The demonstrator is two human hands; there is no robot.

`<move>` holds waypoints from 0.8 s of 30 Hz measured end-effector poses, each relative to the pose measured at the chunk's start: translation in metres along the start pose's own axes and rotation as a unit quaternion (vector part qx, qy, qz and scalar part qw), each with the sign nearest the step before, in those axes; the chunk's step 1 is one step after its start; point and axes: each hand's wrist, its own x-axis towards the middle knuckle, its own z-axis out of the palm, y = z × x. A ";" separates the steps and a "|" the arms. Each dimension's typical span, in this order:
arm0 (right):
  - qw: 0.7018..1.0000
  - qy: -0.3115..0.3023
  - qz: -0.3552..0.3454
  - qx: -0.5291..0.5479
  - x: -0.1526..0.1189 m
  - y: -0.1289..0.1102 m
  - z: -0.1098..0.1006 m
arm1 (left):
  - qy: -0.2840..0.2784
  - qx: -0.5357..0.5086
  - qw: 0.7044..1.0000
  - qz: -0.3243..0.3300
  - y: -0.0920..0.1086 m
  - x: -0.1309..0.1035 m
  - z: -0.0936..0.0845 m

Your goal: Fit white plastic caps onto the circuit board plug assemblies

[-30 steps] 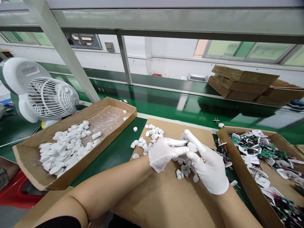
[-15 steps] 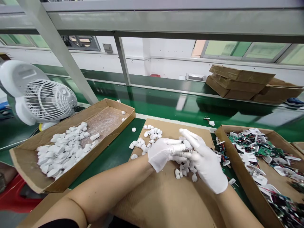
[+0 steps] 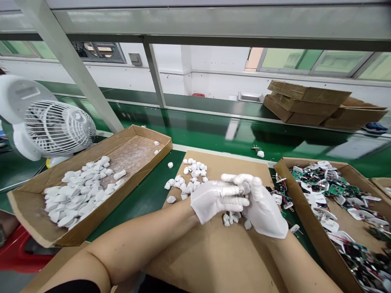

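Observation:
Both my hands wear white gloves and meet above a cardboard sheet (image 3: 207,260). My left hand (image 3: 215,199) reaches in from the left with its fingers pressed together. Facing it, my right hand (image 3: 262,207) curls its fingers toward the left fingertips. A small white plastic piece (image 3: 244,188) is pinched between the two hands, mostly hidden by fingers. Beneath them lies a small heap of similar white pieces (image 3: 231,218), partly covered by the hands. Another loose group of white pieces (image 3: 195,169) spreads over the sheet's far left part.
A cardboard tray (image 3: 152,160) on the left holds many white pieces; a white fan (image 3: 58,126) stands behind it. To the right, a cardboard box (image 3: 308,232) contains circuit boards with wires. Flattened boxes (image 3: 308,101) lie on the back shelf. A metal post (image 3: 73,69) slants down at left.
The right fingers have bent inward from a straighter pose, closing around the piece between the hands. The whole view has shifted slightly.

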 end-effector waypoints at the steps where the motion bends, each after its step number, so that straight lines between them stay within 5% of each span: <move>1: 1.000 0.001 -0.004 -0.004 0.000 0.001 0.000 | -0.003 -0.004 1.000 -0.003 -0.001 0.001 -0.001; 6: 0.999 0.026 -0.030 -0.017 0.000 0.007 0.001 | 0.000 -0.023 1.000 0.004 -0.003 0.002 -0.003; 13: 1.000 -0.010 0.020 0.004 0.001 0.000 -0.003 | -0.005 0.005 1.000 0.008 0.006 -0.004 0.001; 17: 0.982 0.051 -0.090 -0.161 0.003 0.006 -0.005 | 0.013 -0.038 0.999 -0.007 0.010 -0.006 0.006; 20: 0.969 0.014 -0.145 -0.201 0.006 0.015 -0.006 | 0.049 -0.009 0.999 0.008 0.011 -0.007 0.010; 24: 0.953 -0.016 -0.177 -0.247 0.011 0.020 -0.011 | 0.005 0.041 0.999 0.003 0.017 -0.008 0.013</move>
